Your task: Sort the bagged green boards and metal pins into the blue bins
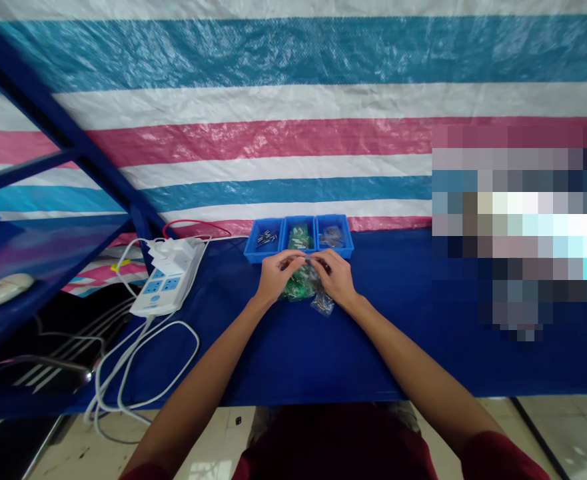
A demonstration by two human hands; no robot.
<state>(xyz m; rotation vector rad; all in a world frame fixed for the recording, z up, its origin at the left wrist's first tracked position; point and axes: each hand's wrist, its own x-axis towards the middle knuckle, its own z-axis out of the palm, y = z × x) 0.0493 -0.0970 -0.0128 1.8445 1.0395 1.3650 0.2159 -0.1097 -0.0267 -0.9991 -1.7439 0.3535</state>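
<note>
A striped plastic sheet [293, 53] in blue, white and red forms the whole background. In front of it extends a dark blue surface [293, 360], its right part covered by a pixelated patch. A blue metal frame [93, 160] slants along the left side, and pale floor [203, 440] shows below the near edge. The wearer's dark red garment [328, 443] occupies the lower centre; two bare forearms converge from it towards the middle of the surface. At left, a white power strip [166, 290] bears a plugged-in white adapter, and loops of white cable [193, 333] lie beside and below it. A white rounded object [4, 289] rests on the blue shelf at far left.

Three blue bins [254, 258] stand side by side near the sheet. The left hand [277, 272] and right hand [337, 273] meet just before them, fingertips nearly touching. In each grip the thumb lies close to the fingers; whether a small part is pinched there cannot be told at this scale. Green packets [298, 288] lie on the surface under and between the hands, with a small clear packet [323, 304] just beside, below the right hand. Smallest are the bin contents: metal pins [267, 237] at left, greenish bagged pieces [299, 237] in the middle, clear bagged pieces [332, 236] at right.
</note>
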